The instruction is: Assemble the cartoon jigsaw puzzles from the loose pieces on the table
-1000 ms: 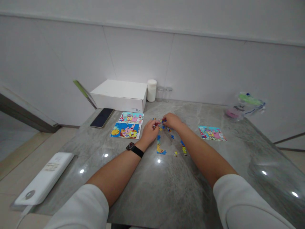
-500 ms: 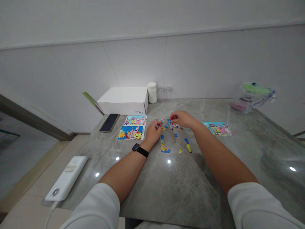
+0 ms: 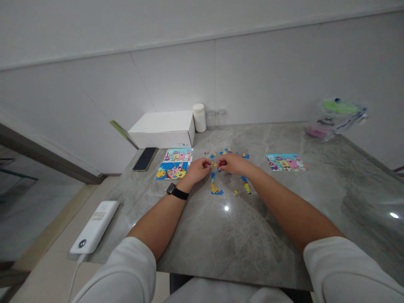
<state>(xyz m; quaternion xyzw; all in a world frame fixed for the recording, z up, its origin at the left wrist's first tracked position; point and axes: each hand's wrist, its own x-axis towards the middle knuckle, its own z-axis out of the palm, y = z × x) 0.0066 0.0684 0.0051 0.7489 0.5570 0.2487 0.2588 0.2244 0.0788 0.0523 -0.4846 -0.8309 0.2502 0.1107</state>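
My left hand [image 3: 200,169] rests just left of the loose jigsaw puzzle pieces [image 3: 230,150], fingers curled in and thumb near the fingertips; whatever they hold, if anything, is too small to make out. Close beside it, my right hand [image 3: 229,163] pinches a puzzle piece, a bit of blue showing under the fingertips. Nearer me lies a joined L-shaped puzzle section [image 3: 213,186], blue and yellow. To its right is a short joined strip [image 3: 246,186], partly behind my right forearm. A single yellow piece [image 3: 236,192] lies between them.
Two cartoon picture cards [image 3: 179,155] lie left of my hands, a third card [image 3: 287,162] right. A phone [image 3: 145,159], white box [image 3: 162,128], white bottle [image 3: 199,118] and clear jars [image 3: 221,120] stand or lie farther back. A power bank [image 3: 96,225] sits at the left edge, a plastic bag [image 3: 331,120] back right.
My right hand has moved left and nearer me, from the loose pieces to beside my left hand, uncovering pieces at the back. My left hand has barely moved. The camera view has shifted slightly.
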